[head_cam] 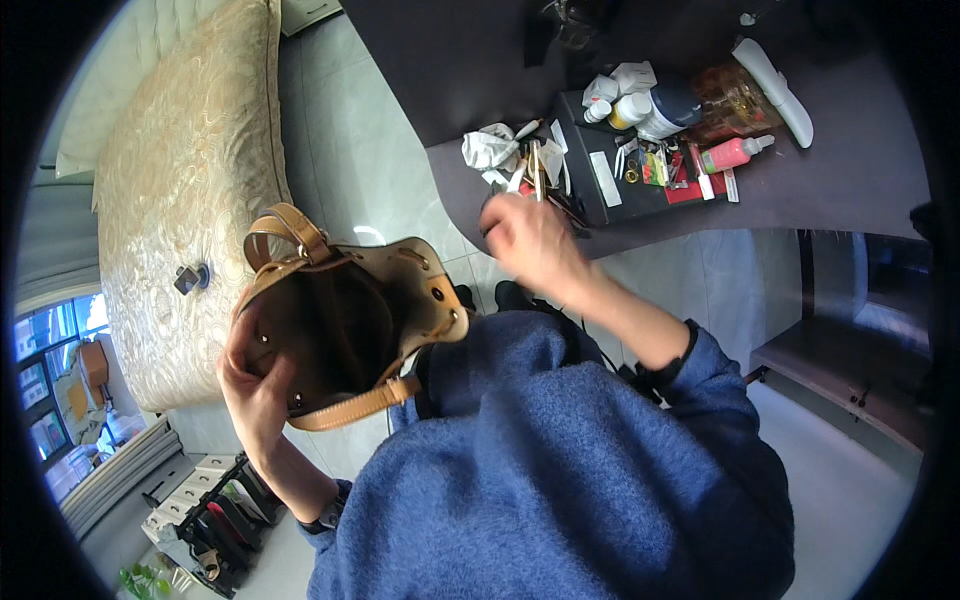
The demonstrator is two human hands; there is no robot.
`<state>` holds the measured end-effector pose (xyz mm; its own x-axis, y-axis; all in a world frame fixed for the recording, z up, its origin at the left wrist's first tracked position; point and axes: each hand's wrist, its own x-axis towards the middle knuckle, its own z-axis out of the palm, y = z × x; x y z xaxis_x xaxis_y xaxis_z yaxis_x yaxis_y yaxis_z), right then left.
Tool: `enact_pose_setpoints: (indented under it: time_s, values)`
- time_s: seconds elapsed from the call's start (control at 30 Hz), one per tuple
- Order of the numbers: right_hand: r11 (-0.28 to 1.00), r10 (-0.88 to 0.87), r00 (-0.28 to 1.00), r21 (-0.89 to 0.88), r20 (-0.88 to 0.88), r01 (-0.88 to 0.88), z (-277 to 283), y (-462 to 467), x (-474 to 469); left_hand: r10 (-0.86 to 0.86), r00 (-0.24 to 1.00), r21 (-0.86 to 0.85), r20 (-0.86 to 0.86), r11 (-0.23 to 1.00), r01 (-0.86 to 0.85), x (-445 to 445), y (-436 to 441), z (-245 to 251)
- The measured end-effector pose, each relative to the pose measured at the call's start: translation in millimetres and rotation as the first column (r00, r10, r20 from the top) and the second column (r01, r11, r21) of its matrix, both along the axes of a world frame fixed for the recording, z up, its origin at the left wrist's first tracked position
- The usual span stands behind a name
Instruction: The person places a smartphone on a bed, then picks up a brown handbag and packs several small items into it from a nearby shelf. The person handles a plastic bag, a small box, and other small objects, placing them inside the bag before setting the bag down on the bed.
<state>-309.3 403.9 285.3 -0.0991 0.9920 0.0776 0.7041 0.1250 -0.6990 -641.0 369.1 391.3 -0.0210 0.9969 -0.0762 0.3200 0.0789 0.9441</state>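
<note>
My left hand point(259, 375) grips the rim of a tan and brown bucket bag point(442, 300), its thumb inside the mouth. The bag gapes towards me, and its interior is dark. Its short handle point(274, 229) stands up at the far side, and a tan strap point(352, 405) runs along the near side. My right hand point(529, 240) is blurred, with curled fingers at the edge of a dark desk; a dark item shows by the fingertips, but whether it is held is unclear. Just beyond lie a crumpled white cloth point(491, 146) and a pile of slim small items point(538, 169).
The dark desk point(840, 187) bears a black box point(592, 202) with white bottles point(634, 109), a pink spray bottle point(727, 154) and small items. A bed point(187, 187) with patterned cover stands at left. Below it are a drawer unit point(187, 487) and a plant point(142, 581); a dark shelf point(832, 367) is at right.
</note>
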Motion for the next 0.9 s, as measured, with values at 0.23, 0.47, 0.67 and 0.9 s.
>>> enact_pose_setpoints:
  time_s: [0.23, 0.47, 0.67, 0.9]
  values:
    - [0.867, -0.229, 0.852, -0.298, 0.471, 0.399, -135, 56, 69, 0.046, 0.992, -0.005, -0.113, 0.999, -0.047, -20, -1, -1]
    - [0.899, -0.174, 0.827, -0.257, 0.535, 0.355, -146, 51, 82, 0.098, 0.992, 0.008, -0.081, 0.995, -0.098, -26, -4, 13]
    - [0.84, -0.08, 0.914, -0.521, -0.398, -0.154, -3, 43, 72, 0.156, 0.988, -0.075, -0.019, 0.985, -0.157, -17, -4, 17]
    - [0.209, 0.389, 0.624, -0.595, -0.677, -0.776, 94, 50, -39, 0.013, 0.995, -0.021, -0.094, 1.0, -0.015, -2, 9, 16]
